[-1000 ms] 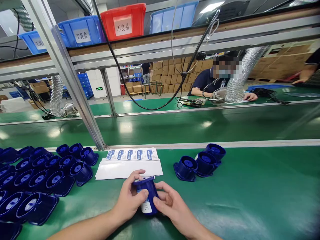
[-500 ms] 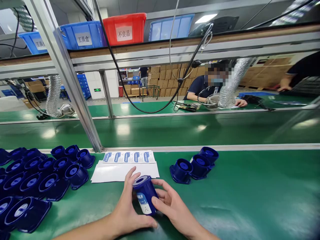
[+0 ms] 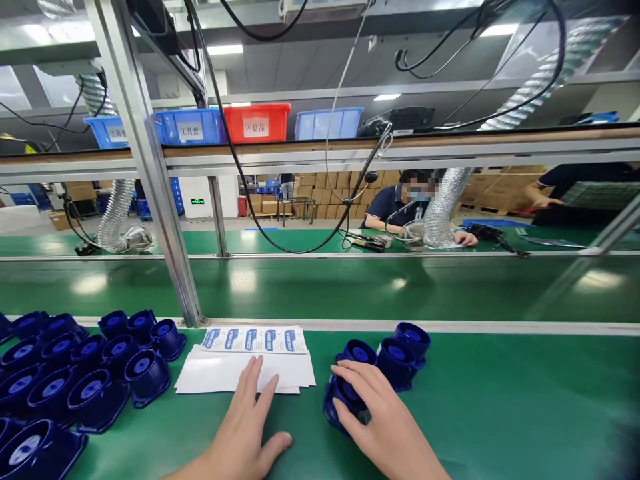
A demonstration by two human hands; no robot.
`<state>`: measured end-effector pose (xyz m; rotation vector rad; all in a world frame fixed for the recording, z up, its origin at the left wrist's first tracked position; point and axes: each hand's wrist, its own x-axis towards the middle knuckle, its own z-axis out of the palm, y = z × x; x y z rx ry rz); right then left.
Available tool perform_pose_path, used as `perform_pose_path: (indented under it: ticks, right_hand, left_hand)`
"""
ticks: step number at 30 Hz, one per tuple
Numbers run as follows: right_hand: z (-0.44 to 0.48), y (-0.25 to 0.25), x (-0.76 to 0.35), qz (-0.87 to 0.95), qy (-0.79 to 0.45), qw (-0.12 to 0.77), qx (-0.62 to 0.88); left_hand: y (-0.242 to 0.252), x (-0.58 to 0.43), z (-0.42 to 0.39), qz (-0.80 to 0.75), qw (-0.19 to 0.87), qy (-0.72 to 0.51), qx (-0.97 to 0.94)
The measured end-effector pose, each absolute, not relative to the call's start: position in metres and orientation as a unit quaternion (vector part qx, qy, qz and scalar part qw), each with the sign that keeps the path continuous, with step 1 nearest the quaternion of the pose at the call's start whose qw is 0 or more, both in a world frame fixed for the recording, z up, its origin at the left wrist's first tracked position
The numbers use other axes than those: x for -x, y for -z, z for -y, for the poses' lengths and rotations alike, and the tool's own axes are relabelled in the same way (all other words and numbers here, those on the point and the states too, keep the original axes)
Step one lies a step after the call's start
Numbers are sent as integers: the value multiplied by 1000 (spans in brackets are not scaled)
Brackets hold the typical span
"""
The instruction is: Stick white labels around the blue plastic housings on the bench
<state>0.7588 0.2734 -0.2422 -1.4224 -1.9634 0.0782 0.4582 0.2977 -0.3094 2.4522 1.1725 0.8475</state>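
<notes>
The right hand (image 3: 387, 427) is grasping a blue cup (image 3: 334, 399) just right of the paper sheets (image 3: 220, 373); the left hand (image 3: 245, 427) is lying open, fingertips touching them.

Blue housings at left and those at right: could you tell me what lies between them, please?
In the head view, white sheets lie there, a label sheet at their far edge, and the left hand rests its fingers on them.

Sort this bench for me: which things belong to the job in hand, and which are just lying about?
In hand: blue housing under right hand; white sheets under left hand; label sheet; blue housings at left.
Lying about: red bin; blue bins; hose.
</notes>
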Motion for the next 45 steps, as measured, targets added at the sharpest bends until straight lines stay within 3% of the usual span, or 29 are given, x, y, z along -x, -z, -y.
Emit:
perform_pose_path:
  ticks: [6,9,16,24,36,45]
  right_hand:
    - [-292,253,-773,724,132,422,530]
    - [-289,254,-759,744,135,449,477]
    - [-278,264,-707,799,-178,353,453]
    - [-287,267,-712,644,-402,441,480]
    - [-304,278,-717,487,-526,502,484]
    - [-306,275,-717,442,-552,513,488]
  left_hand:
    - [280,-427,-353,-488,105,-250,-830]
    - [263,-410,-378,-530,94,-213,-816]
    - [258,-403,-393,-523,86,-203,-823]
    - [264,-395,-400,-512,26,-285,-810]
    - [273,-387,-409,-434,-49,-399,-807]
    - [260,-388,-403,-343,-121,-460,-810]
